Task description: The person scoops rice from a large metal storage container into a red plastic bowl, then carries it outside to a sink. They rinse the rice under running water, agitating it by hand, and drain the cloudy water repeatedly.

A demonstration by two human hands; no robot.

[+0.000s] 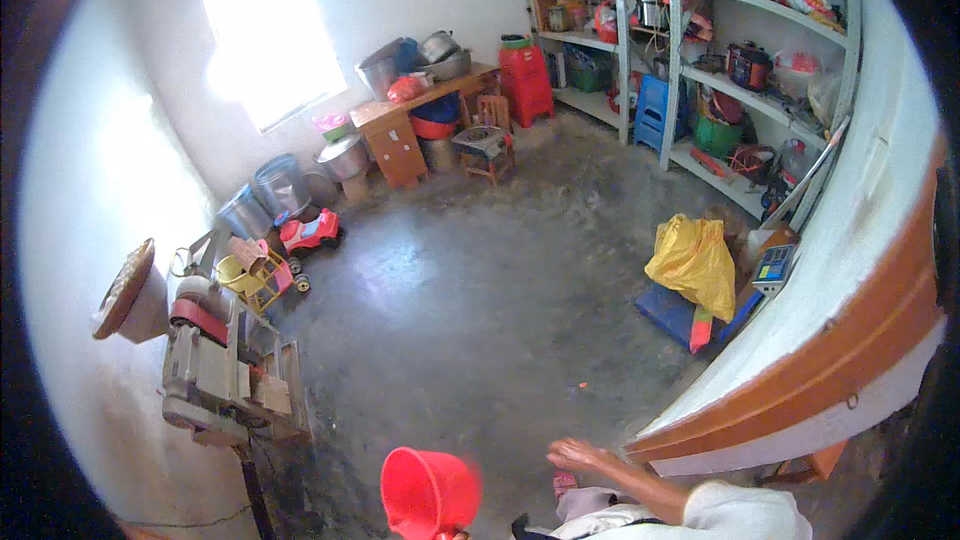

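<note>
A red plastic dipper [432, 493] is held up at the lower edge, its wide mouth tipped toward the left. Only a sliver of my left hand [455, 536] shows beneath it, closed around its lower end. From the lower right, my right arm reaches inward in a white short sleeve [745, 514]. My right hand [580, 456] is free of any object, its fingers stretched out, over the floor beside the edge of an orange-brown door [800, 360]. Below that hand, a pink shoe [565, 482] shows in part.
A brown-grey machine [225, 360] stands at the left wall, near a toy car [310, 230] and metal drums [280, 185]. A wooden desk [400, 145] holds pots. Loaded metal shelves [765, 95] line the far right. A yellow bag [692, 260] sits on a blue platform scale [670, 315].
</note>
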